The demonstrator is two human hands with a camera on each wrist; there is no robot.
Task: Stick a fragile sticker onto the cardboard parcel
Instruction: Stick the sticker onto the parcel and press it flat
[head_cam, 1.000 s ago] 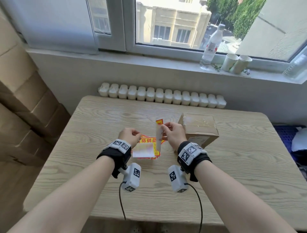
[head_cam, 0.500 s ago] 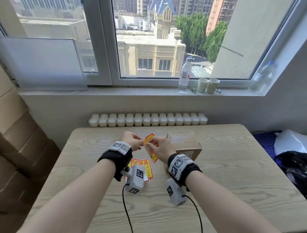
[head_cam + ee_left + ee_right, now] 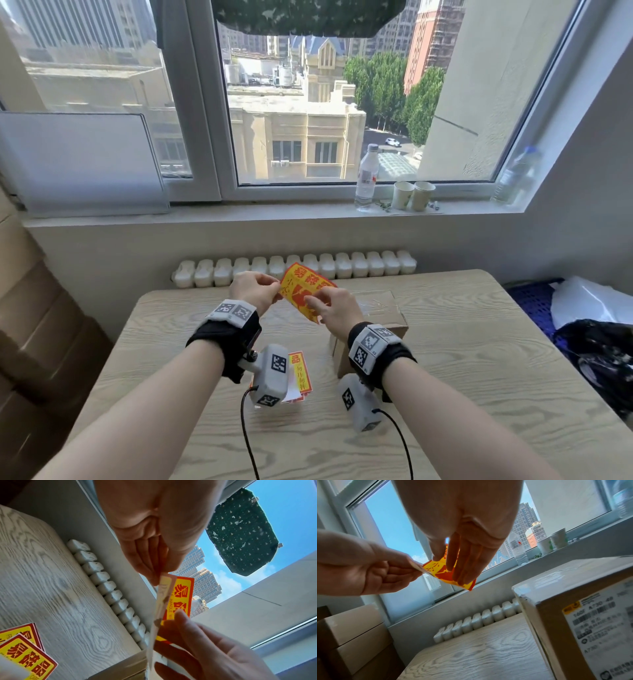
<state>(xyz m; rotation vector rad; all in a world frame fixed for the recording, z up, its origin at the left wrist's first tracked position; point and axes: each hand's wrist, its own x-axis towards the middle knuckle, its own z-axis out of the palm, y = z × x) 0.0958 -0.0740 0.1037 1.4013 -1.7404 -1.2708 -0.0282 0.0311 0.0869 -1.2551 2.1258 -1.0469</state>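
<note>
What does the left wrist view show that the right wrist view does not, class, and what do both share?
Only the left wrist view shows the spare stickers lying on the table and the pale backing peeling from the sticker. Only the right wrist view shows the cardboard parcel with its shipping label. Both show the left hand and right hand pinching the fragile sticker.

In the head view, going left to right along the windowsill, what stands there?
White panel leaning on the left, then clear bottle, two paper cups side by side, and a second bottle at the far right.
</note>
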